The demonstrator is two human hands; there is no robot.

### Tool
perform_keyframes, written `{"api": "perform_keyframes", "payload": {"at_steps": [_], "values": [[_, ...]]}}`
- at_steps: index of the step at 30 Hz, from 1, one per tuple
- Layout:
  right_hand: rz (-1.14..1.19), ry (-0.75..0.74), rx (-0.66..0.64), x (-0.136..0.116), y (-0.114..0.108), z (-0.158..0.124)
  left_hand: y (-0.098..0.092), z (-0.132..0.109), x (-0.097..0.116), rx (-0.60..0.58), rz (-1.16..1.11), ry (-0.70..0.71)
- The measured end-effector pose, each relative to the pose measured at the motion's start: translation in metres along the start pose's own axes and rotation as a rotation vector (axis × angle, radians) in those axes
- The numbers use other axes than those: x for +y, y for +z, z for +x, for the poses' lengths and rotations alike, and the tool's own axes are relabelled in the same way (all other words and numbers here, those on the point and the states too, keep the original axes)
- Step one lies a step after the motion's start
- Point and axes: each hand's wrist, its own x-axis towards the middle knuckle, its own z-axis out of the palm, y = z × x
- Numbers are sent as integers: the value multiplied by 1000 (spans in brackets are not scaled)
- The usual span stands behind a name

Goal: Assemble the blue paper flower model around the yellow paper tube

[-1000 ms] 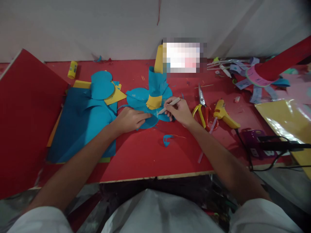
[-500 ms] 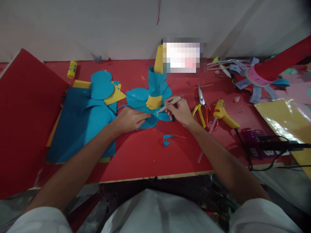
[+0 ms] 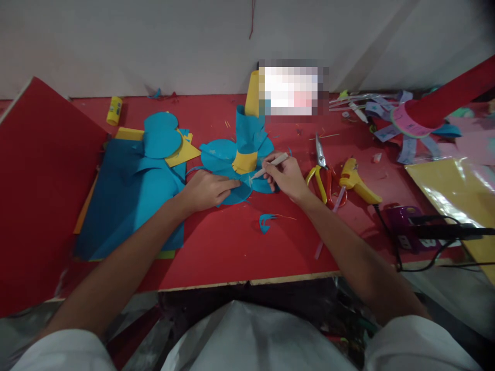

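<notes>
A blue paper flower shape [image 3: 219, 153] with rounded petals lies in the middle of the red table. From its centre rises a blue paper tube [image 3: 246, 131] with a yellow paper band [image 3: 246, 163] around its base. My left hand [image 3: 209, 190] rests flat on the front left petal, fingers stretched to the right. In a writing grip, my right hand [image 3: 290, 178] holds a whitish pen [image 3: 277, 159], its tip down at the front petals. Pale marks show on the blue paper by the tip.
Scissors [image 3: 320, 159] and a yellow glue gun [image 3: 358, 183] lie right of my right hand, near a purple box [image 3: 406, 226] with cables. Blue sheets [image 3: 112, 206] and a blue heart-like cutout [image 3: 162, 136] lie left. A glue stick [image 3: 114, 111] stands behind. A red board [image 3: 42, 196] leans at far left.
</notes>
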Motion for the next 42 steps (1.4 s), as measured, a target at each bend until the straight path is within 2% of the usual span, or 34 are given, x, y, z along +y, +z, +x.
{"api": "perform_keyframes", "payload": {"at_steps": [14, 19, 36, 42], "values": [[-28, 17, 15, -1, 0, 0, 1, 1, 1, 117, 2, 50], [-37, 40, 22, -3, 1, -1, 1, 1, 0, 89, 9, 45], [-126, -48, 36, -6, 1, -1, 2, 0, -1, 71, 26, 35], [-112, -44, 38, -3, 0, -1, 0, 2, 1, 120, 26, 56]]}}
